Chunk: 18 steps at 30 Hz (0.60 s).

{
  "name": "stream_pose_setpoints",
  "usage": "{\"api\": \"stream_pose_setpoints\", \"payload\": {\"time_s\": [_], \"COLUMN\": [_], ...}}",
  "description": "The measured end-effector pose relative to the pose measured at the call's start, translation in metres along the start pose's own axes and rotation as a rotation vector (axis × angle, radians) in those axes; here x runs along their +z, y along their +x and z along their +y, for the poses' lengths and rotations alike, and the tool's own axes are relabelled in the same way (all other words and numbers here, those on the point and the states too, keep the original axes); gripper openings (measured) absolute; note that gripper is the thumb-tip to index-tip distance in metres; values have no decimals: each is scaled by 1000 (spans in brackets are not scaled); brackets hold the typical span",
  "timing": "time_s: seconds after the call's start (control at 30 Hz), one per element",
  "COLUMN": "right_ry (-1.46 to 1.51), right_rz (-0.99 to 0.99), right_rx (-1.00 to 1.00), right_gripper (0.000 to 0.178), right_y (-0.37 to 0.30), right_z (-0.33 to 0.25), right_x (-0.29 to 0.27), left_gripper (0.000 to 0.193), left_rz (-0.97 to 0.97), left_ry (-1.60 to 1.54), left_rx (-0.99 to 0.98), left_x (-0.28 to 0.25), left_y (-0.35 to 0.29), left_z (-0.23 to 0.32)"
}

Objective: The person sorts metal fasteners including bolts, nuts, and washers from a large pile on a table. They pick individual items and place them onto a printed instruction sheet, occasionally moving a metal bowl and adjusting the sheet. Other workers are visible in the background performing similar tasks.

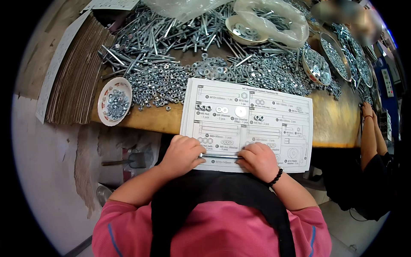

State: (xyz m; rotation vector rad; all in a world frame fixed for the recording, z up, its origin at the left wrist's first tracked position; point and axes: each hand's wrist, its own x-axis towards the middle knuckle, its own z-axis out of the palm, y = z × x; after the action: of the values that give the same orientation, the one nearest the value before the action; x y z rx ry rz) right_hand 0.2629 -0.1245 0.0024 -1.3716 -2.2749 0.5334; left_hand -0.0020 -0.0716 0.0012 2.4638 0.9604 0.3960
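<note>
A long silver bolt (220, 156) lies level across the lower part of a printed card (295, 156) with line drawings of hardware. My left hand (183, 155) pinches the bolt's left end, and my right hand (259, 160), a dark beaded bracelet at its wrist, pinches the right end. The fingers cover both tips. Higher on the card sit small nuts (204, 108), two washers (221, 109), one bigger washer (240, 112) and another group of nuts (259, 118). The card looks like the top of a thick stack resting at the table's front edge.
Loose nuts (158, 81) and a heap of long bolts (171, 34) cover the wooden table (336, 132). Bowls of small nuts (114, 103) and washers (317, 66) stand either side. Upright cards (75, 68) line the left. Another person's hands (369, 113) are at the right.
</note>
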Motion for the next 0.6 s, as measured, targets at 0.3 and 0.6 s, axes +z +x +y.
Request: {"api": "stream_pose_setpoints", "payload": {"time_s": [0.3,0.6], "right_ry": [47,100], "right_rz": [-58,-61], "right_rx": [130,143], "right_gripper": [17,14], "right_y": [-24,-17], "right_z": [24,28], "right_x": [-24,-26], "left_gripper": [26,36], "left_rz": [-28,-16], "left_ry": [4,-20], "left_rx": [-35,-91], "left_x": [-4,-18], "left_y": [-1,8], "left_z": [-3,-9]}}
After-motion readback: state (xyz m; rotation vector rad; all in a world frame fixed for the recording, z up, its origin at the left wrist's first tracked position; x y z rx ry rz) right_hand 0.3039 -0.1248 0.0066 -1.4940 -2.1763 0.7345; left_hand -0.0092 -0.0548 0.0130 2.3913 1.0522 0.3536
